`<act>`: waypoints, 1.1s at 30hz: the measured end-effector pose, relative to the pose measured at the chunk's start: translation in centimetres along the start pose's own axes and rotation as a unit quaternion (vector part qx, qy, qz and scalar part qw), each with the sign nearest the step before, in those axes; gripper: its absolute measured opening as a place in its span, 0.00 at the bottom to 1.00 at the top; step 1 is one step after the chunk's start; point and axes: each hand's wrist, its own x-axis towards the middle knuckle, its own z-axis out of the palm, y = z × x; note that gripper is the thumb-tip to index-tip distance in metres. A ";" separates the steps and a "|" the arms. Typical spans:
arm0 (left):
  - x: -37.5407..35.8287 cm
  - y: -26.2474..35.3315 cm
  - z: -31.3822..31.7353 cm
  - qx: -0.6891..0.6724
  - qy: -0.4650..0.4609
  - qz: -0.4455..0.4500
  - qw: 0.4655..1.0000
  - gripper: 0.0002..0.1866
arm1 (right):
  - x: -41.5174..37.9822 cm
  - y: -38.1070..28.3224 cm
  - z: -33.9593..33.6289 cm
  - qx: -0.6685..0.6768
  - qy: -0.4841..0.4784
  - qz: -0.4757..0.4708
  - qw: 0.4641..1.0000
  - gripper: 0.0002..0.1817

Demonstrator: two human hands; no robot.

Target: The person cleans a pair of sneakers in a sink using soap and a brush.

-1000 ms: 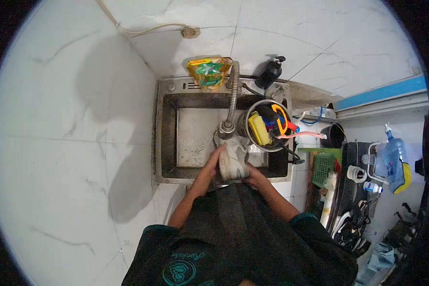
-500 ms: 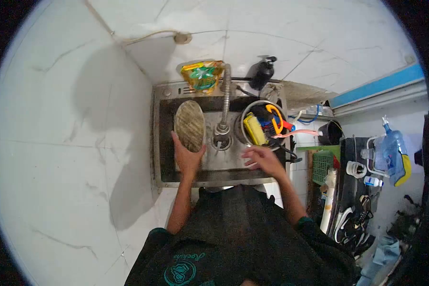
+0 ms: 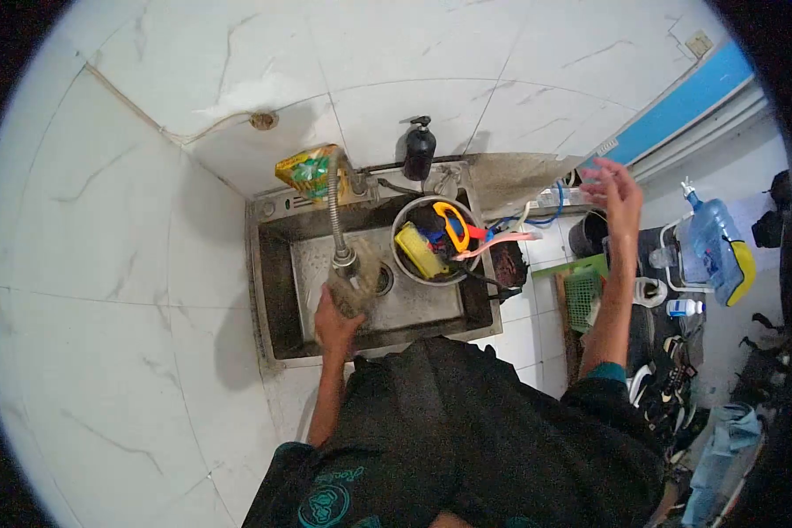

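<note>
My left hand [image 3: 336, 324] grips the near edge of an oval, brown-streaked plate [image 3: 367, 273] at the sink's left side. The plate is tilted and blurred by motion, just under the head of the flexible metal faucet [image 3: 344, 257]. Whether water is running is hard to make out. Below them lies the metal sink basin [image 3: 427, 308]. Away to the right, my right hand [image 3: 618, 202] is raised with fingers apart and nothing in it, beyond the sink edge.
A round metal pot [image 3: 440, 281] in the sink's right side holds a yellow brush [image 3: 421, 253] and other handled items. Behind the sink stand a green-gold pouch [image 3: 308, 172] and a black pump bottle [image 3: 420, 151]. Further right are a green basket [image 3: 583, 297] and a blue jug [image 3: 713, 242].
The oval plate, held flat-on before, has tilted and moved under the faucet with my left hand. My right hand has swung from the sink far out to the right. The view has turned.
</note>
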 end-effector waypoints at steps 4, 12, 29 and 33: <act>0.1 -3.2 -1.4 -0.031 0.098 -0.015 0.995 0.51 | 6.4 -0.8 -5.6 -0.054 0.040 -0.072 0.995 0.15; 2.1 -6.9 0.8 -0.109 0.266 -0.232 0.929 0.55 | 24.6 -4.1 -14.5 -0.313 0.365 -0.288 0.828 0.27; -1.0 -3.7 3.6 -0.250 0.323 -0.105 0.906 0.52 | 29.8 -7.8 -16.5 -0.168 0.378 -0.318 0.853 0.19; -1.1 -0.1 2.6 -0.231 0.288 -0.144 0.918 0.55 | 9.2 -8.9 -2.2 0.161 0.058 -0.295 0.940 0.18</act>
